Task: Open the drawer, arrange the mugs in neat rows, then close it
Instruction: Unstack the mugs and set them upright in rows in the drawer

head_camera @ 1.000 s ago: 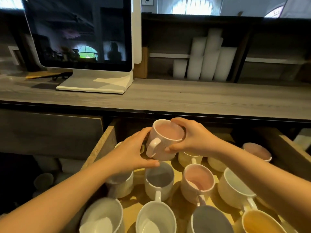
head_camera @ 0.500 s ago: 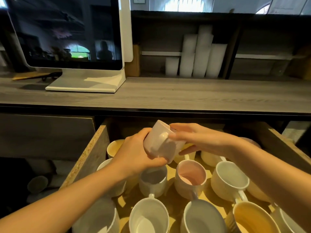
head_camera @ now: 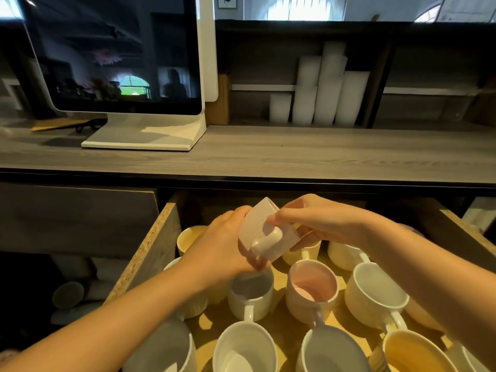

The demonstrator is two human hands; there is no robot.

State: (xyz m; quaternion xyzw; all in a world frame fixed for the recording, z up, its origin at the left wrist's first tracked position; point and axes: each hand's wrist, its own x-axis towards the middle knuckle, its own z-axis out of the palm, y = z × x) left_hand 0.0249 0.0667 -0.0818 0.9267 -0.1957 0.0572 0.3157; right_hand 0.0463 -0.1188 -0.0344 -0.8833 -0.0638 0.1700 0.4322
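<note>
Grey wood-grain counter runs across just above the open drawer. The drawer's side wall shows a raw, speckled chipboard edge and its floor is pale yellow wood. On the counter behind the drawer, a dark glossy monitor stands on a flat white base. Further back, matte white cylinders of uneven heights stand in a dark shelf.

Over the back part of the drawer both hands grasp one pale mug, lifted clear of the others. It is matte, pinkish-white and slightly tapered, tipped over so that its thick looped handle faces the camera and its mouth turns away. The left hand wraps round its lower side. The right hand grips the other side, thumb on top by the handle and fingers curled beneath.

Inside the drawer, more mugs stand upright, round-mouthed and smooth-glazed. A grey-lined mug sits under the left hand with a pink-lined mug just beside it. A yellow-lined mug sits nearer the drawer's front. Their handles point toward the drawer's front.
</note>
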